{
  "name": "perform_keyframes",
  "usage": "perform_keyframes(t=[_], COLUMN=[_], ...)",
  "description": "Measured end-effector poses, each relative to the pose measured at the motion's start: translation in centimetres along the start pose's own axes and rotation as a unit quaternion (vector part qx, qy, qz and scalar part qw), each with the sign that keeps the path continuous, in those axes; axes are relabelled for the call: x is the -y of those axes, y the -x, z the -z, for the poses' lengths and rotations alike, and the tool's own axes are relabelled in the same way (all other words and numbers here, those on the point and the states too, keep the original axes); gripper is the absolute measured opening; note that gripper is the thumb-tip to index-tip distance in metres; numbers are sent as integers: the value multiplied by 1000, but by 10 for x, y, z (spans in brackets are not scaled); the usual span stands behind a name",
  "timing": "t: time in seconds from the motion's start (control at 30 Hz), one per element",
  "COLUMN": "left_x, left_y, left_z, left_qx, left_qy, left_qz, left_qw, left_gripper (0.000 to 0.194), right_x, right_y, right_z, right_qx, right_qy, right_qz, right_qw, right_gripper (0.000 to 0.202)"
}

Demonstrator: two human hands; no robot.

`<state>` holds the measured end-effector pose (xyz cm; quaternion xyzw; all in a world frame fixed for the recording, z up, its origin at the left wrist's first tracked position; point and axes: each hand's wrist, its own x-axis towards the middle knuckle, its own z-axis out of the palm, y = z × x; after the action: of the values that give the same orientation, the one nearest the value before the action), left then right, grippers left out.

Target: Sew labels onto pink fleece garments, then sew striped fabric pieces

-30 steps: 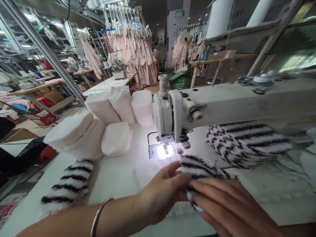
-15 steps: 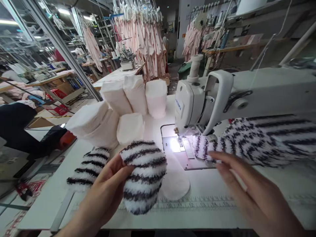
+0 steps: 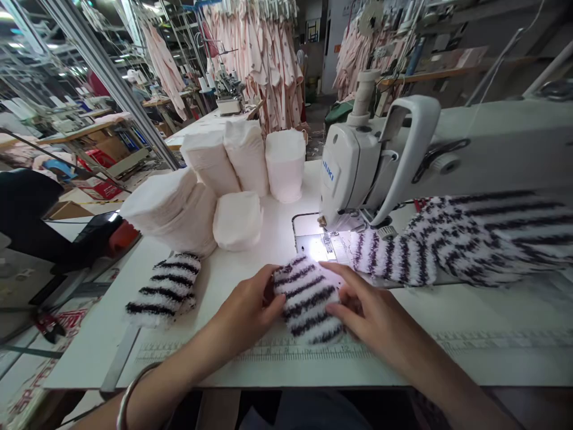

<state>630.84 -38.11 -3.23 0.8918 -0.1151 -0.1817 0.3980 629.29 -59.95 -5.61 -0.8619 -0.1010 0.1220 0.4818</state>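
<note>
Just in front of the presser foot [image 3: 329, 243] of a white sewing machine [image 3: 342, 173] lies a fluffy black-and-white striped fabric piece [image 3: 308, 307]. My left hand [image 3: 250, 310] pinches its left edge between thumb and fingers. At the right edge, my right hand [image 3: 369, 301] grips it with the thumb on top. The white fabric piece seen there earlier is now hidden, apparently beneath the striped one. Left of my hands is a small pile of similar striped pieces [image 3: 165, 289]. More striped fabric [image 3: 470, 245] extends rightward from beside the presser foot, under the machine arm.
Stacks of white fabric pieces [image 3: 244, 158] stand at the back left of the table, with a lower white stack [image 3: 237, 221] nearer. A printed ruler [image 3: 304, 352] runs along the front of the tabletop. Pink garments [image 3: 259, 71] hang behind.
My left hand has carried the striped piece right, over the white piece before the presser foot. My right hand has come left from the machine's right side and taken its right edge.
</note>
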Motion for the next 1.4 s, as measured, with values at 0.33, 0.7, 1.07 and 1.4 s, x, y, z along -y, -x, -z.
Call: perform_keyframes(t=[0.33, 0.7, 1.07, 1.4], left_x=[-9, -12, -26, -19], left_y=[-38, -43, -69, -75], left_z=[10, 13, 13, 13], left_qx=[-18, 2, 30, 59], left_qy=[-166, -187, -206, -123], left_qz=[-31, -45, -50, -15], left_qw=[985, 981, 977, 991], left_gripper=[21, 26, 11, 17], right_x=[4, -5, -11, -21], right_y=[11, 16, 19, 20], right_z=[-3, -10, -35, -50], right_qx=[-21, -39, -141, -155], right_qy=[44, 145, 266, 205], right_qz=[39, 60, 182, 161], right_qw=[998, 987, 936, 953], right_gripper=[27, 37, 44, 44])
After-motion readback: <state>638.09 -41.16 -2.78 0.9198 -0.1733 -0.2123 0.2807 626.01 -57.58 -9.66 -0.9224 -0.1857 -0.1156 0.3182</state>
